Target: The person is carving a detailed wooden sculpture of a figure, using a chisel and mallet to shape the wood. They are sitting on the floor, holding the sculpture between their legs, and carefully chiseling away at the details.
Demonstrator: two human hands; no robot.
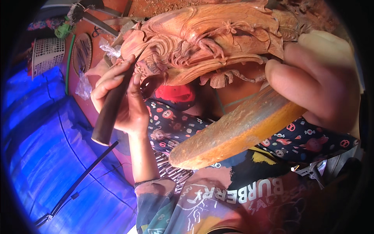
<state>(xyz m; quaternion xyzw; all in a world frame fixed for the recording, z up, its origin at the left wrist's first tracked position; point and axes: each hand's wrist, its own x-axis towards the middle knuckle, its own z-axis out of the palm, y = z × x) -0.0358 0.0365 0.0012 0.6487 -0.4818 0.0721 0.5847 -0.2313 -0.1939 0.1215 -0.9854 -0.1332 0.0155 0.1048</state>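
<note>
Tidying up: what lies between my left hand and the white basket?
Head view: a green hose, brown oval piece and clear plastic lie between left hand and basket.

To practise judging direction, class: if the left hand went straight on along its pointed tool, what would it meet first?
Probably the left hand's tool would meet the carved wood first; depth is unclear.

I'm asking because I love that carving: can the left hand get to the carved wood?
Yes, it looks so. The left hand is right by the carved wood, and nothing seems to block the way, though it's already busy holding a dark tool.
</note>
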